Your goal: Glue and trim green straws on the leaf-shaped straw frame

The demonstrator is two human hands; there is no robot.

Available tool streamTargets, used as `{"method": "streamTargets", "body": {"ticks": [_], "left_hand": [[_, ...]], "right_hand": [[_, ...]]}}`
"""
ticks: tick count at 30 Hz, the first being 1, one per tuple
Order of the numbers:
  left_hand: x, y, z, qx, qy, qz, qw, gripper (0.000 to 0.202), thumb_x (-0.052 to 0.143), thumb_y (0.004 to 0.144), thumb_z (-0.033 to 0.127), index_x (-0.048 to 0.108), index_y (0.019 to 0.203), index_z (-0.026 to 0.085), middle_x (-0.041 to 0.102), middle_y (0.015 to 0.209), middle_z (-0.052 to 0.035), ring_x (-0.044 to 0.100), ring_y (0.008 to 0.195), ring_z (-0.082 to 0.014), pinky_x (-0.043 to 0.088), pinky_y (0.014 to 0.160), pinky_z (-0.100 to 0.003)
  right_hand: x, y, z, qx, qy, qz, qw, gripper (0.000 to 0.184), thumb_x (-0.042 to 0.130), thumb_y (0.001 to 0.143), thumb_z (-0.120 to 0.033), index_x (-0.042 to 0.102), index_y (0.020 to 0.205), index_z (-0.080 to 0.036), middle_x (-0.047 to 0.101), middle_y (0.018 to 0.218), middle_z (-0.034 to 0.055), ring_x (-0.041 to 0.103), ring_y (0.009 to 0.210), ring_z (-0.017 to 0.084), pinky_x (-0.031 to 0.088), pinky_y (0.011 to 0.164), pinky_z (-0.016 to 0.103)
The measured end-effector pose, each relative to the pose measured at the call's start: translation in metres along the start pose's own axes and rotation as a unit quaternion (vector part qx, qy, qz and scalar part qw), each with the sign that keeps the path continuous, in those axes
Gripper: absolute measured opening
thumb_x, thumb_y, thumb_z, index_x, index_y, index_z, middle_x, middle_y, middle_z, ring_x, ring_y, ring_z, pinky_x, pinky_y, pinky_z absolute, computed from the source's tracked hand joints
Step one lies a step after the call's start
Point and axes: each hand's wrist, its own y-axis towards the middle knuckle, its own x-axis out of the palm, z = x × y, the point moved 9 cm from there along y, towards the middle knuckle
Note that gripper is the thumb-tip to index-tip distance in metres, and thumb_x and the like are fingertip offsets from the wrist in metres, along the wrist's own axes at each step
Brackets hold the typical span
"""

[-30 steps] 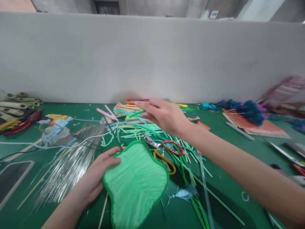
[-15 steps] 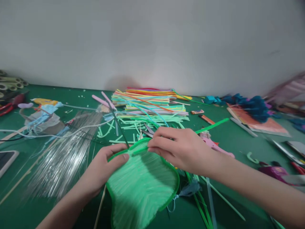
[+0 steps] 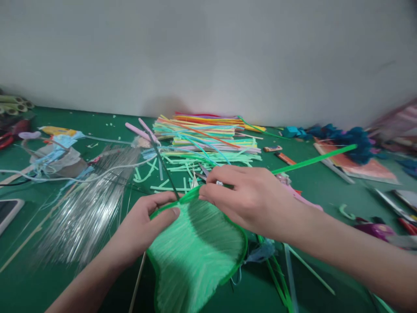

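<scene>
A leaf-shaped green piece (image 3: 202, 252), with fuzzy streaked fill and a darker green border, stands tilted in front of me. My left hand (image 3: 146, 221) pinches its upper left edge, thumb on the face and fingers behind. Beside that thumb a thin dark stem (image 3: 163, 163) rises up and leftward from the edge. At the top rim my right hand (image 3: 247, 195) is closed on a bright green pipe cleaner (image 3: 319, 158), whose free end sticks out to the right behind the hand. The fingertips hide where the pipe cleaner meets the border.
Bundles of coloured pipe cleaners (image 3: 208, 134) lie toward the wall, with cut pieces before them. Scissors with pink handles (image 3: 140, 130) lie nearby. To the left are clear thin strands (image 3: 87, 213), a white cable (image 3: 97, 176) and a phone (image 3: 9, 213). Blue ruffled material (image 3: 358, 145) lies right.
The pipe cleaner strip has moved from across the leaf's face up to its top rim. Its free end now reaches farther right and higher. My left hand keeps its pinch.
</scene>
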Motion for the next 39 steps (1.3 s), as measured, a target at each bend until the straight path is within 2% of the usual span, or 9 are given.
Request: {"method": "streamTargets", "body": {"ticks": [5, 10, 16, 22, 25, 29, 33, 39], "left_hand": [[0.002, -0.002, 0.004, 0.002, -0.003, -0.013, 1.0, 0.026, 0.076, 0.072, 0.033, 0.082, 0.097, 0.026, 0.076, 0.078, 0.0014, 0.064, 0.071, -0.0179, 0.049, 0.06, -0.021], [0.002, -0.001, 0.011, 0.019, 0.027, -0.007, 0.999, 0.026, 0.071, 0.075, 0.034, 0.082, 0.097, 0.027, 0.076, 0.075, 0.0016, 0.063, 0.068, -0.0171, 0.048, 0.058, -0.021], [0.002, -0.002, 0.008, 0.02, 0.017, -0.016, 1.0, 0.026, 0.069, 0.076, 0.034, 0.082, 0.098, 0.027, 0.074, 0.074, 0.0017, 0.062, 0.068, -0.017, 0.047, 0.057, -0.022], [0.005, -0.001, 0.011, 0.027, 0.012, -0.022, 0.999, 0.017, 0.073, 0.077, 0.04, 0.079, 0.084, 0.025, 0.066, 0.068, 0.003, 0.059, 0.068, -0.0151, 0.045, 0.057, -0.02], [0.005, 0.0, 0.009, 0.027, 0.032, -0.025, 0.999, 0.027, 0.074, 0.079, 0.048, 0.073, 0.073, 0.022, 0.059, 0.065, 0.0039, 0.05, 0.06, -0.0121, 0.04, 0.051, -0.019], [0.003, 0.002, 0.004, 0.025, 0.048, -0.021, 0.998, 0.038, 0.074, 0.079, 0.054, 0.067, 0.067, 0.019, 0.052, 0.064, 0.0043, 0.045, 0.059, -0.0106, 0.037, 0.049, -0.018], [-0.001, 0.004, -0.001, 0.023, 0.048, -0.012, 0.999, 0.041, 0.071, 0.081, 0.059, 0.07, 0.072, 0.019, 0.056, 0.068, 0.0025, 0.046, 0.061, -0.0116, 0.037, 0.049, -0.019], [-0.007, 0.004, -0.006, 0.001, 0.025, 0.013, 1.0, 0.04, 0.076, 0.076, 0.058, 0.072, 0.076, 0.019, 0.059, 0.072, 0.0016, 0.048, 0.063, -0.0125, 0.038, 0.052, -0.02]], "right_hand": [[-0.001, 0.004, -0.002, 0.02, -0.015, -0.01, 1.0, 0.016, 0.053, 0.092, -0.009, 0.066, 0.086, -0.017, 0.068, 0.091, 0.0039, 0.057, 0.07, 0.015, 0.032, 0.056, 0.029], [0.003, 0.008, -0.003, 0.026, -0.013, -0.027, 0.999, 0.016, 0.054, 0.09, -0.006, 0.064, 0.084, -0.017, 0.067, 0.088, 0.0034, 0.053, 0.067, 0.014, 0.027, 0.055, 0.029], [0.003, 0.01, -0.004, 0.038, 0.008, -0.029, 0.999, 0.014, 0.055, 0.091, -0.009, 0.064, 0.084, -0.017, 0.064, 0.081, 0.0017, 0.05, 0.064, 0.014, 0.024, 0.052, 0.029], [0.006, 0.011, -0.004, 0.031, 0.008, -0.04, 0.999, 0.017, 0.056, 0.085, -0.003, 0.065, 0.084, -0.017, 0.067, 0.085, 0.0026, 0.054, 0.067, 0.015, 0.025, 0.053, 0.029], [0.005, 0.012, -0.005, 0.035, 0.0, -0.03, 0.999, 0.014, 0.059, 0.088, -0.006, 0.065, 0.083, -0.018, 0.066, 0.082, 0.0019, 0.054, 0.065, 0.015, 0.025, 0.052, 0.029], [0.01, 0.012, -0.002, 0.071, 0.02, -0.03, 0.997, 0.005, 0.066, 0.092, -0.017, 0.066, 0.088, -0.017, 0.067, 0.082, 0.0019, 0.06, 0.068, 0.017, 0.029, 0.052, 0.03], [0.014, 0.007, 0.013, 0.129, 0.072, -0.018, 0.989, 0.015, 0.069, 0.093, -0.024, 0.067, 0.104, -0.014, 0.072, 0.095, 0.0049, 0.067, 0.078, 0.02, 0.039, 0.058, 0.03], [0.017, -0.009, 0.035, 0.201, 0.115, -0.006, 0.973, 0.007, 0.066, 0.095, -0.021, 0.071, 0.095, -0.017, 0.073, 0.092, 0.0045, 0.069, 0.082, 0.019, 0.045, 0.072, 0.029]]}}
